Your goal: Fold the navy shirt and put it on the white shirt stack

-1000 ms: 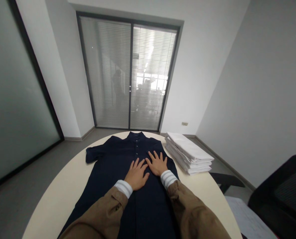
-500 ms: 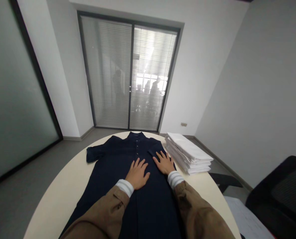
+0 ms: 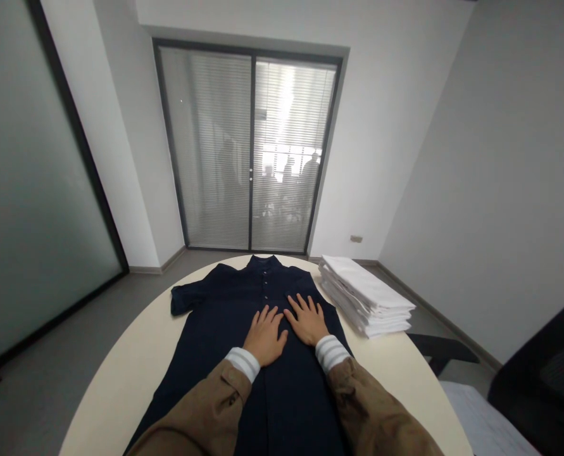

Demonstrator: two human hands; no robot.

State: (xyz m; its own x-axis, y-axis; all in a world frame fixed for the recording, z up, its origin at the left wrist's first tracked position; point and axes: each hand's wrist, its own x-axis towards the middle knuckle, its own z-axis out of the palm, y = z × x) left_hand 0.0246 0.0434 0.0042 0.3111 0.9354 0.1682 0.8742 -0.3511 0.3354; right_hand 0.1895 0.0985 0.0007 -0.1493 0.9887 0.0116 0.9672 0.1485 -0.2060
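Observation:
A dark navy short-sleeved shirt (image 3: 225, 335) lies front up on the round cream table (image 3: 115, 361), its collar towards the far edge and its left-side sleeve spread out. My left hand (image 3: 265, 337) rests flat on the middle of the shirt, fingers spread. Beside it, my right hand (image 3: 307, 320) also lies flat on the cloth, fingers apart, below the right shoulder. The right-side sleeve does not stick out past the shirt's side. Neither hand holds anything.
A stack of folded white cloth (image 3: 364, 294) sits at the table's right edge. Beyond the right side stand a black chair (image 3: 547, 373) and a white sheet-like surface (image 3: 483, 415). Glass doors with blinds (image 3: 248, 152) are ahead, with blurry silhouettes behind them.
My right hand has moved left, closer to my left hand, and the right-side sleeve no longer shows beside it. The camera view has shifted slightly.

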